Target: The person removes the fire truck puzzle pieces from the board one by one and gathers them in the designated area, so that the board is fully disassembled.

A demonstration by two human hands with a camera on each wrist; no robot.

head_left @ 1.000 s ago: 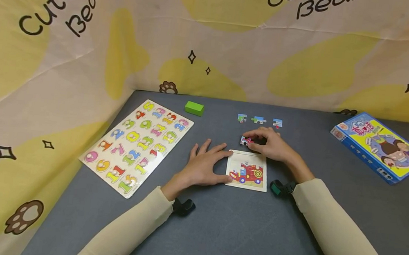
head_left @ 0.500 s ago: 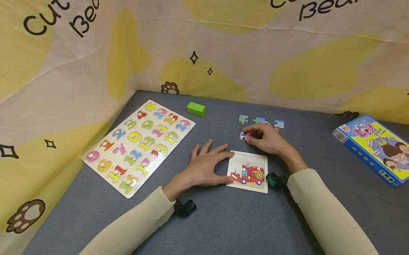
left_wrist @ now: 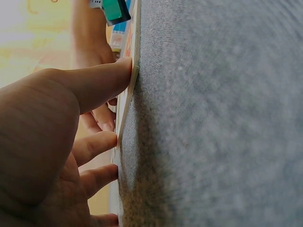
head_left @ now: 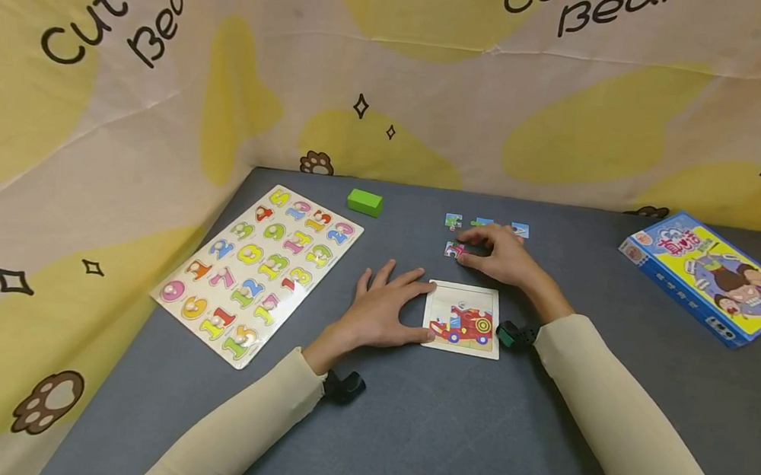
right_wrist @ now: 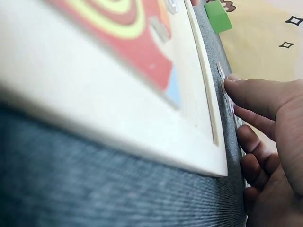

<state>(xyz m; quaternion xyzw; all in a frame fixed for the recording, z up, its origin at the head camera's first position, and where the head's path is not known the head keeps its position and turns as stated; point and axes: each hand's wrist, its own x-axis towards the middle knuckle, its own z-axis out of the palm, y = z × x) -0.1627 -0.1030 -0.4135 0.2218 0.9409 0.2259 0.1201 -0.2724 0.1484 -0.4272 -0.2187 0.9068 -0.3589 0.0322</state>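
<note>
My left hand [head_left: 380, 314] lies spread on the table, thumb and index fingertip touching the left edge of a small wooden puzzle board [head_left: 439, 297]. In the left wrist view, the thumb [left_wrist: 106, 80] presses on the board's edge. A red vehicle picture [head_left: 464, 326] of joined pieces fills the board's lower part; its upper part shows bare wood. My right hand [head_left: 502, 255] pinches a pink-and-white puzzle piece [head_left: 452, 250] by its right side, low at the table behind the board. In the right wrist view, thumb and index finger stand at opposite ends of the piece.
Behind the right hand lie three puzzle pieces in a row, the left one [head_left: 454, 221] fully visible. A number board [head_left: 316, 292] lies at left, with a green block [head_left: 365, 203] beyond it. A blue-and-yellow box [head_left: 713, 281] stands at right. Printed cloth [head_left: 423, 81] hangs around the table.
My right hand has moved back and slightly left from the board's far edge with the puzzle piece, which is now low at the table. My left hand stays in place on the board.
</note>
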